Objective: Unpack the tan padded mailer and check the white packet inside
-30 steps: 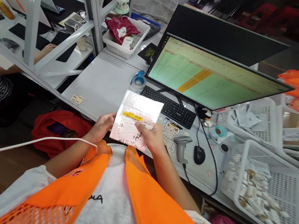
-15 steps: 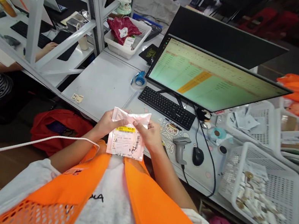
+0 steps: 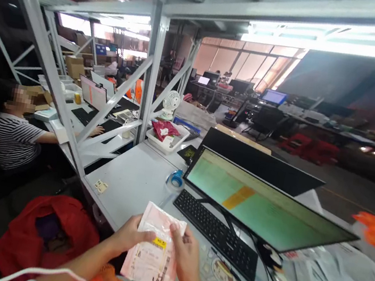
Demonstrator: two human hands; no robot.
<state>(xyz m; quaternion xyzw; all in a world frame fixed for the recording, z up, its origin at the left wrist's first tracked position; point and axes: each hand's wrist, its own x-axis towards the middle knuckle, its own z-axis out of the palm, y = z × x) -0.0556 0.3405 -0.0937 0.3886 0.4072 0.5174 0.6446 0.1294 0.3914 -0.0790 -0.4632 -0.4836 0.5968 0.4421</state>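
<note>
Both hands pinch a pink labelled pouch (image 3: 153, 260) over the desk edge (image 3: 129, 183). Left hand (image 3: 130, 236) grips its left edge, right hand (image 3: 185, 256) its right side, thumbs on top. Keyboard (image 3: 216, 233) just beyond.

- Both hands hold a pale pink packet (image 3: 152, 255) low in the head view; the left hand (image 3: 132, 236) pinches its left edge and the right hand (image 3: 185, 256) closes on its right edge, thumb on the front.
- A yellow strip and printed label show on the packet, between the two grips.
- Beyond the right grip lie a black keyboard (image 3: 216, 235) and a lit monitor (image 3: 266, 207) on the white tabletop (image 3: 129, 181).
- Beyond the left grip sits a blue tape roll (image 3: 176, 178); farther off, a white basket (image 3: 166, 137).
- Left of the left grip, a red bag (image 3: 44, 231) lies below the tabletop.
- Far left, a person in a striped shirt (image 3: 10, 138) sits at another desk.
</note>
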